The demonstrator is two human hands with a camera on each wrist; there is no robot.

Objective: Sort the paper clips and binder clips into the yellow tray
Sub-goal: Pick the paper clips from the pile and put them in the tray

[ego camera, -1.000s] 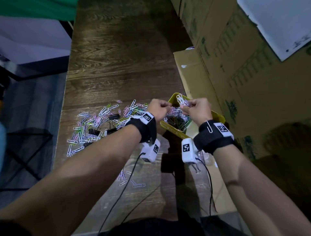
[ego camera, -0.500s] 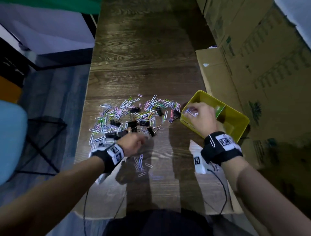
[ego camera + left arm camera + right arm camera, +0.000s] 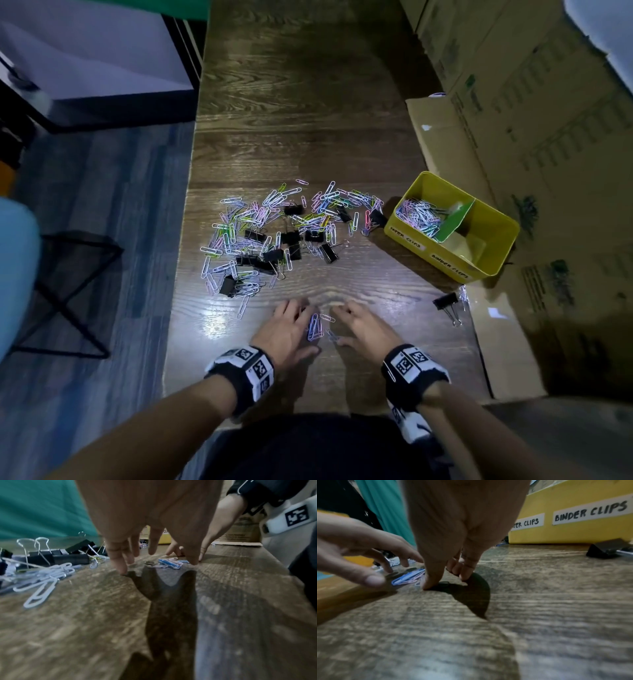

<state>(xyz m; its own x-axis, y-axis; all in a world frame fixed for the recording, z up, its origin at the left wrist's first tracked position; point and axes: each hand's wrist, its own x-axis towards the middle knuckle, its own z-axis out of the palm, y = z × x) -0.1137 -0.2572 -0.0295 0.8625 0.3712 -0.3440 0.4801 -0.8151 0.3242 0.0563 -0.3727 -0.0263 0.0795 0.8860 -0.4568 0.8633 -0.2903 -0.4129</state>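
Both hands, left [image 3: 287,334] and right [image 3: 364,330], rest spread, empty fingers on the wood-grain table [image 3: 308,120] around wire paper clips [image 3: 314,327], the yellow tray [image 3: 493,253] well apart; fingertips blurred.

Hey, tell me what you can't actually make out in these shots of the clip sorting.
- Right hand, right wrist view: curled fingers hide whether they pinch a clip.
- Small paper clips between the hands, head view: blurred, count unclear.
- Yellow tray, right wrist view: the hand covers the start of the paper clips label.
- Binder clip compartment, head view: dim, contents unclear.
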